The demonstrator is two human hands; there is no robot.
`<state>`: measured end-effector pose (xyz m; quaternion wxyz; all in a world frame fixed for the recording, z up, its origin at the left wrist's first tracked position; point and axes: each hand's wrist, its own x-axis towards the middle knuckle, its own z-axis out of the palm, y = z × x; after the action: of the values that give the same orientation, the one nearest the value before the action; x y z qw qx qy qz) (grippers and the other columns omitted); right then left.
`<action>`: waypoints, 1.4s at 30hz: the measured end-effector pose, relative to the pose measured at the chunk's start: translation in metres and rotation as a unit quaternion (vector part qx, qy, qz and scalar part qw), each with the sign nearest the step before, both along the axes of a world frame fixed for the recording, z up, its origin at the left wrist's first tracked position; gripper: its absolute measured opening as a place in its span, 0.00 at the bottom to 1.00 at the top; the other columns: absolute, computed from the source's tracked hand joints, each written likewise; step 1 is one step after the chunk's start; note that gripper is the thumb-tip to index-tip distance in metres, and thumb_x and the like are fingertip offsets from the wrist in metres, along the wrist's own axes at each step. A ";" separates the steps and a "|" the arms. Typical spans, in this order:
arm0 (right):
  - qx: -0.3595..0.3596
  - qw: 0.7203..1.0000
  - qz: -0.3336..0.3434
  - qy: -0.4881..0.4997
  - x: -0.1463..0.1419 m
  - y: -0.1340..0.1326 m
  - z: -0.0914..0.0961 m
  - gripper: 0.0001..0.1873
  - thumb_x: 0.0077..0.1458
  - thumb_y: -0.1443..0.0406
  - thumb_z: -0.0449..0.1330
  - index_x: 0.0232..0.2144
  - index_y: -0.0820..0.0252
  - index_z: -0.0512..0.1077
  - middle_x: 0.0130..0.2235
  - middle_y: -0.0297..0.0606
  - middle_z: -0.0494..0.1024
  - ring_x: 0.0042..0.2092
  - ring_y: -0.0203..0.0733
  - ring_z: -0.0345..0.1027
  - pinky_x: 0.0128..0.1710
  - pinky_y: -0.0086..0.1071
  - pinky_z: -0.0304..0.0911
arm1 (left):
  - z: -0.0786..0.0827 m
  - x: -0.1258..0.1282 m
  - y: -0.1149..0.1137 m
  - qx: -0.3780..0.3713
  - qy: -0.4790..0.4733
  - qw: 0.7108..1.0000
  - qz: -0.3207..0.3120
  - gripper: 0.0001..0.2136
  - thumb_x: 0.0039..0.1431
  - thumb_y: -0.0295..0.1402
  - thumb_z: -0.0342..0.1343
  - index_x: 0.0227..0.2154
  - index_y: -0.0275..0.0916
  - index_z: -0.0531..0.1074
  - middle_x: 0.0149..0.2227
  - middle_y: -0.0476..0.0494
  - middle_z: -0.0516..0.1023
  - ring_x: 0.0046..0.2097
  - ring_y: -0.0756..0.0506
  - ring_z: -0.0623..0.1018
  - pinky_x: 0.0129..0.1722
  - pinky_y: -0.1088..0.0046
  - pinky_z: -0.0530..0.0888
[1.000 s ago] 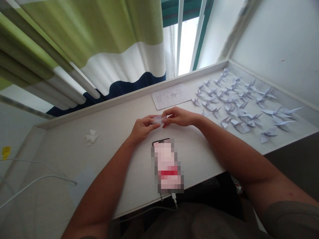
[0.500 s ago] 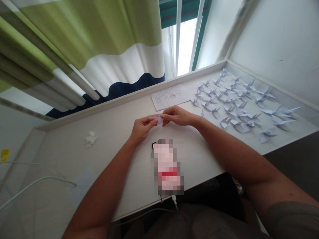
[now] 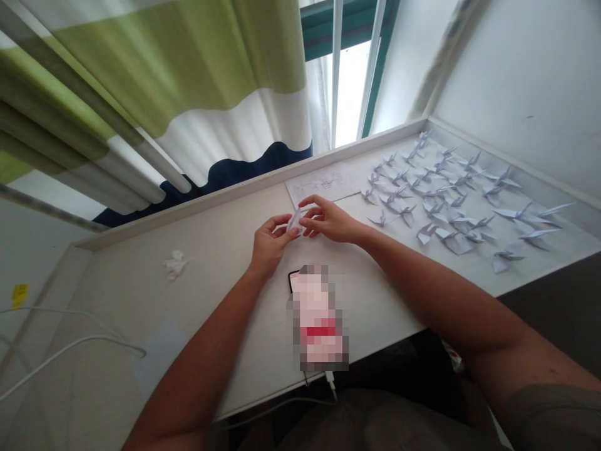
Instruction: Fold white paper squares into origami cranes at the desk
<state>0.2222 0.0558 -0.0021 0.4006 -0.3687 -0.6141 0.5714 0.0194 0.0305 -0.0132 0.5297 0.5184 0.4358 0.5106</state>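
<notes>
Both my hands meet over the middle of the white desk [image 3: 225, 275]. My left hand [image 3: 269, 241] and my right hand [image 3: 328, 220] pinch a small folded piece of white paper [image 3: 295, 222] between their fingertips, just above the desk top. A phone [image 3: 318, 316] lies flat right below my hands, its screen blurred. A printed sheet [image 3: 323, 181] lies just beyond the hands near the back rim.
Several folded paper cranes [image 3: 446, 194] are spread over the right part of the desk. A crumpled white scrap [image 3: 174, 264] lies at the left. White cables [image 3: 70, 344] run along the left. A striped curtain [image 3: 154, 94] and a window [image 3: 350, 69] stand behind.
The hands have shifted slightly toward the back of the desk, and the folded paper now stands more upright between the fingertips. The view has tilted a little.
</notes>
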 end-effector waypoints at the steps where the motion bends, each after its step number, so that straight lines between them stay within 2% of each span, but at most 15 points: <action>1: -0.007 1.000 -0.001 0.001 -0.001 0.000 -0.001 0.26 0.60 0.59 0.72 0.54 0.54 0.66 0.34 0.30 0.81 0.32 0.40 0.81 0.31 0.32 0.78 | 0.000 0.001 0.000 0.000 -0.013 1.000 0.007 0.24 0.45 0.38 0.79 0.44 0.39 0.78 0.47 0.43 0.84 0.46 0.43 0.83 0.53 0.58 0.81; 3: -0.014 1.000 0.003 0.002 -0.003 0.000 -0.003 0.26 0.59 0.61 0.73 0.55 0.56 0.67 0.31 0.30 0.81 0.30 0.39 0.80 0.31 0.31 0.78 | 0.001 0.003 0.000 0.001 -0.040 0.999 0.018 0.25 0.43 0.36 0.80 0.44 0.40 0.78 0.47 0.45 0.83 0.46 0.44 0.83 0.54 0.60 0.80; 7: -0.005 1.000 0.009 0.012 -0.007 0.002 -0.004 0.10 0.59 0.66 0.71 0.41 0.61 0.76 0.30 0.34 0.82 0.31 0.37 0.79 0.33 0.30 0.76 | 0.003 0.004 -0.001 -0.016 -0.083 0.996 0.026 0.26 0.40 0.33 0.81 0.44 0.40 0.78 0.47 0.47 0.82 0.46 0.46 0.82 0.55 0.63 0.77; 9: 0.000 1.000 -0.005 0.021 -0.008 0.002 -0.003 0.07 0.58 0.69 0.71 0.39 0.62 0.78 0.31 0.35 0.83 0.32 0.36 0.78 0.35 0.30 0.76 | 0.004 0.004 -0.001 -0.034 -0.092 0.995 0.014 0.25 0.40 0.33 0.80 0.42 0.39 0.79 0.45 0.46 0.83 0.46 0.47 0.82 0.56 0.63 0.77; 13: 0.009 1.000 -0.018 0.020 -0.008 0.001 -0.001 0.06 0.56 0.71 0.71 0.38 0.62 0.81 0.31 0.34 0.83 0.32 0.35 0.77 0.38 0.30 0.75 | 0.007 0.001 0.000 -0.062 -0.099 0.993 -0.016 0.22 0.43 0.35 0.80 0.41 0.38 0.80 0.43 0.45 0.85 0.45 0.45 0.83 0.55 0.61 0.79; 19: 0.002 0.999 -0.015 0.044 -0.005 0.000 0.003 0.09 0.56 0.72 0.70 0.40 0.63 0.80 0.32 0.35 0.83 0.34 0.35 0.77 0.39 0.30 0.75 | 0.006 -0.005 0.005 -0.073 -0.097 0.992 -0.032 0.21 0.46 0.41 0.78 0.41 0.40 0.80 0.39 0.45 0.85 0.41 0.43 0.85 0.46 0.62 0.83; 24: -0.019 0.999 -0.016 0.035 -0.005 -0.002 0.007 0.04 0.57 0.71 0.69 0.37 0.63 0.80 0.31 0.35 0.83 0.33 0.35 0.78 0.38 0.30 0.76 | 0.005 -0.003 0.003 -0.062 -0.076 0.995 -0.027 0.25 0.41 0.41 0.81 0.41 0.39 0.80 0.39 0.45 0.86 0.41 0.44 0.85 0.44 0.65 0.83; 30: -0.010 1.000 -0.012 0.011 -0.006 -0.003 0.007 0.06 0.54 0.73 0.69 0.36 0.63 0.80 0.29 0.34 0.82 0.31 0.35 0.77 0.35 0.29 0.74 | 0.005 -0.001 0.001 -0.048 -0.060 0.997 -0.020 0.26 0.39 0.41 0.82 0.40 0.38 0.81 0.34 0.46 0.86 0.36 0.47 0.84 0.40 0.69 0.81; 33: 0.003 1.000 -0.001 -0.009 -0.004 -0.002 0.009 0.07 0.51 0.73 0.69 0.36 0.63 0.80 0.27 0.33 0.81 0.29 0.35 0.75 0.32 0.29 0.71 | 0.004 0.000 0.000 -0.038 -0.054 0.998 -0.020 0.25 0.37 0.40 0.83 0.39 0.37 0.83 0.33 0.45 0.87 0.33 0.48 0.83 0.38 0.72 0.79; 37: 0.030 0.999 0.005 -0.036 0.000 -0.001 0.011 0.07 0.49 0.72 0.69 0.34 0.62 0.80 0.26 0.32 0.80 0.29 0.35 0.74 0.30 0.28 0.67 | 0.006 0.002 -0.003 -0.032 -0.044 0.998 -0.032 0.26 0.37 0.41 0.83 0.39 0.38 0.84 0.35 0.43 0.88 0.34 0.47 0.84 0.40 0.70 0.79; 42: 0.100 0.990 0.013 -0.100 0.003 -0.001 0.015 0.06 0.51 0.66 0.70 0.33 0.62 0.79 0.28 0.34 0.81 0.30 0.36 0.73 0.30 0.29 0.65 | 0.006 0.002 -0.005 -0.033 -0.021 0.999 -0.025 0.24 0.39 0.44 0.82 0.39 0.37 0.86 0.35 0.42 0.88 0.34 0.46 0.84 0.41 0.68 0.80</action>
<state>0.2252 0.0544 0.0125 0.3644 -0.3739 -0.7101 0.4724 0.0216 0.0252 -0.0070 0.5686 0.5006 0.4281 0.4928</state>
